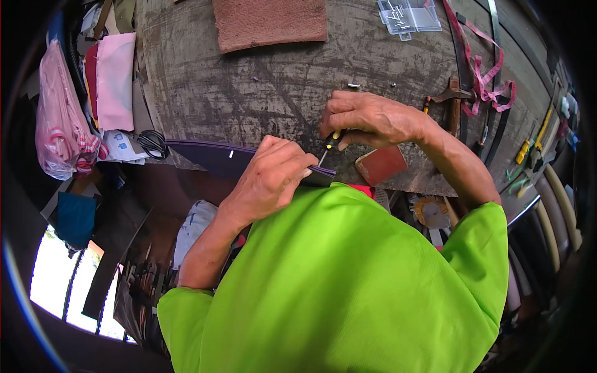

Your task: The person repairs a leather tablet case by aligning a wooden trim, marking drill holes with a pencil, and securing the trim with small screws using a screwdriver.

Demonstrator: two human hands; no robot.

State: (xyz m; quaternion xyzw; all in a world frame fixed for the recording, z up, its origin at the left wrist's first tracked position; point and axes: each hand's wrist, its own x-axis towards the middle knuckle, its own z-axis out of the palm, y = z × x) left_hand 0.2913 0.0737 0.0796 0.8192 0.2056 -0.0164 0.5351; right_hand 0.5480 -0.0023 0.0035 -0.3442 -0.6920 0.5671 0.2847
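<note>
My left hand (pixel 270 177) grips the right end of a dark purple layered sheet (pixel 214 158) at the table's near edge, its fingers pressed together on it. A small white piece (pixel 231 154) stands out on the sheet. My right hand (pixel 367 118) is closed around a small screwdriver (pixel 336 135) with a black and yellow handle. Its thin metal shaft points down to the sheet's edge beside my left fingertips; whether the tip touches is too small to tell. Just right of the tool lies a reddish-brown square block (pixel 381 165).
A reddish slab (pixel 270 22) and a clear plastic box (pixel 410 15) of small metal parts lie at the table's far side. On the right are a hammer (pixel 454 102) and pink tape (pixel 479 81). Pink fabric (pixel 116 81) and a black cable (pixel 152 144) are at left.
</note>
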